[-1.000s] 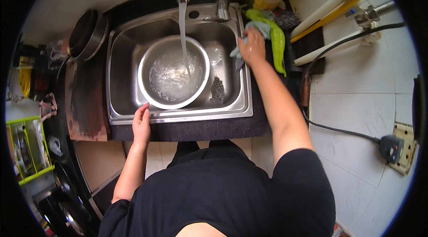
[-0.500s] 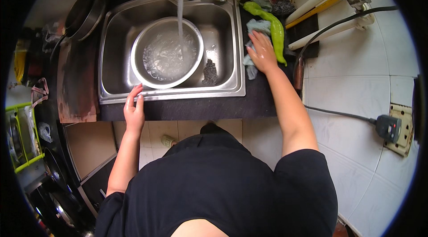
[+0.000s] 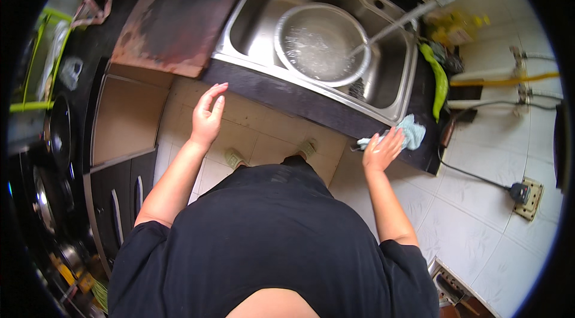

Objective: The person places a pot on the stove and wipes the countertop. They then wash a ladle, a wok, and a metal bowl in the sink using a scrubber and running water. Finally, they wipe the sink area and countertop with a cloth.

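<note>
My left hand (image 3: 208, 115) is in the air just off the counter's front edge, fingers stretched out and holding nothing. At the right front corner of the counter, my right hand (image 3: 383, 150) lies over a pale blue-grey cloth (image 3: 413, 132). Its fingers are extended, and cloth sticks out on both sides of it. Water (image 3: 395, 26) runs from a tap into a round metal basin (image 3: 279, 48), which holds bubbling water inside the steel sink (image 3: 254, 14). A dark scrubbing pad (image 3: 357, 88) sits beside the basin, partly hidden by it.
A long green pepper (image 3: 439, 81) lies on the dark counter right of the sink, near a yellow bag (image 3: 458, 29). Left of the sink is a stained board (image 3: 173, 24). A black cable (image 3: 473, 171) runs to a plug (image 3: 520, 192) in a wall socket.
The view has turned and shifted. My right hand and the cloth have moved from beside the sink to the counter's front corner. My left hand has come away from the sink's front rim.
</note>
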The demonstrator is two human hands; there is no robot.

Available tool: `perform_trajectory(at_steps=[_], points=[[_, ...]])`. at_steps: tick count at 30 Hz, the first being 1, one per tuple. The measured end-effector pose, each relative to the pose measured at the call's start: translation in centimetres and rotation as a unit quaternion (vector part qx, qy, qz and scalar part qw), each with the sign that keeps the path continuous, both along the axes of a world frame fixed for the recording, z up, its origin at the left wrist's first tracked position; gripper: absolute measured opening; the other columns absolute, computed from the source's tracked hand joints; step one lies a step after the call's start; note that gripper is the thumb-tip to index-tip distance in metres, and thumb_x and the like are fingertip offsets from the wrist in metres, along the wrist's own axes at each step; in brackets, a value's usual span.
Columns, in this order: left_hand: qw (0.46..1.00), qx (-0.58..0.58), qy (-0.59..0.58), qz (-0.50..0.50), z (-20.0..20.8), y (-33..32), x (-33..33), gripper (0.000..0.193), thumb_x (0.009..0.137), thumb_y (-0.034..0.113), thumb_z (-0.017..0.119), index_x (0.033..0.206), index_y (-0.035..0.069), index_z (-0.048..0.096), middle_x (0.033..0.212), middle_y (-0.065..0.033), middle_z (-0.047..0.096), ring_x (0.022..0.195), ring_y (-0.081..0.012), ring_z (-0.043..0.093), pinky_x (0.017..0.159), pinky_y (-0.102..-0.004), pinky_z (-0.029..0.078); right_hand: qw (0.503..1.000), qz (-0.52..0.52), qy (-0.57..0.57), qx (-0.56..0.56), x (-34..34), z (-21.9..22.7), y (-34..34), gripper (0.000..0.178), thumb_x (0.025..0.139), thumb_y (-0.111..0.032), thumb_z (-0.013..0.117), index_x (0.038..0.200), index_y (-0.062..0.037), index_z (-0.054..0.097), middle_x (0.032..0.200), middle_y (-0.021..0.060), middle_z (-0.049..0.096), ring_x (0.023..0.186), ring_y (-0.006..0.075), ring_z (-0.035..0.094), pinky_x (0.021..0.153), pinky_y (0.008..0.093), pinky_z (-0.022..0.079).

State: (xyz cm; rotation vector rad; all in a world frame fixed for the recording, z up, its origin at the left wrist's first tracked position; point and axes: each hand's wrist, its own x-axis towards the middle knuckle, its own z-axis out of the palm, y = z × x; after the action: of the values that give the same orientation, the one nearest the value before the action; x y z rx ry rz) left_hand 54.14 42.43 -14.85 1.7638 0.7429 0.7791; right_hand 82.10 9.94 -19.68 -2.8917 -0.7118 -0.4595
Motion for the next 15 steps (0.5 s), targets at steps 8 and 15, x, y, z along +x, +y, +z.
perform_trajectory(at_steps=[8, 15], points=[[0.999, -0.013, 0.018, 0.047, 0.4, 1.9, -10.7, 0.021, 0.085, 0.009, 0.053, 0.105, 0.005, 0.059, 0.111, -0.008, 0.058, 0.113, -0.0224, 0.048, 0.097, -0.0332, 0.035, 0.944, 0.326, 0.049, -0.002, -14.2, 1.0, 20.3, 0.062, 0.076, -0.027, 0.059, 0.128, -0.0038, 0.037, 0.135, 0.0155, 0.033, 0.126, 0.0318, 0.028, 0.101, 0.0441, 0.024], [0.994, -0.018, 0.039, 0.104, -0.1, 3.5, -24.3, 0.02, 0.085, 0.011, 0.053, 0.103, 0.004, 0.06, 0.108, -0.0095, 0.059, 0.106, -0.0222, 0.052, 0.093, -0.0323, 0.039, 0.821, 0.448, 0.268, 0.232, -21.2, 2.2, 32.2, 0.042, 0.066, 0.001, 0.057, 0.106, -0.0083, 0.053, 0.097, 0.0084, 0.059, 0.095, 0.0233, 0.056, 0.083, 0.0319, 0.044]])
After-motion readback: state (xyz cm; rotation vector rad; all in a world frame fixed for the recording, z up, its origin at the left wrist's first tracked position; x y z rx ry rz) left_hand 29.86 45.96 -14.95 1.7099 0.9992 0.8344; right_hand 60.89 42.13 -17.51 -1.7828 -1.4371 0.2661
